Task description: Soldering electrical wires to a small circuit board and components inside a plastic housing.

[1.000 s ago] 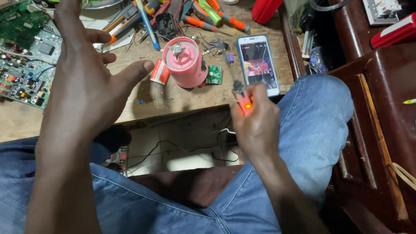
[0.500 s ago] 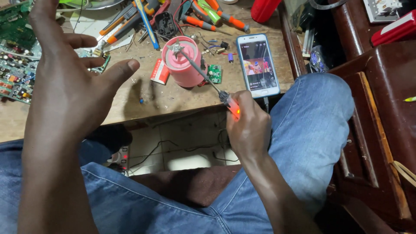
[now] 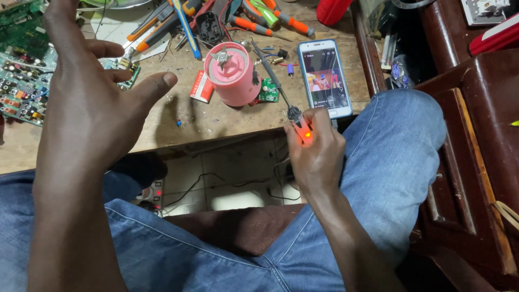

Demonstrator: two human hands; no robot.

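My right hand (image 3: 319,157) grips a soldering iron (image 3: 294,116) by its handle, which glows orange-red. Its thin dark shaft (image 3: 270,73) reaches up over the wooden workbench (image 3: 221,121) toward a pink blender base (image 3: 233,74) with a small metal blade on top. A small green circuit board (image 3: 267,91) lies right beside that base. My left hand (image 3: 89,103) hovers open, fingers spread, above the bench's left part, holding nothing. A red and white small box (image 3: 201,86) lies between my left thumb and the pink base.
A phone (image 3: 324,78) with a lit screen lies on the bench's right edge. Large green circuit boards (image 3: 21,70) sit far left. Orange-handled screwdrivers and pliers (image 3: 162,24) crowd the back. Dark wooden furniture (image 3: 476,140) stands at right. A power strip (image 3: 154,194) is on the floor.
My right hand swung the soldering iron so its shaft now points up across the bench beside the pink base. My left hand drifted left and farther away over the bench.
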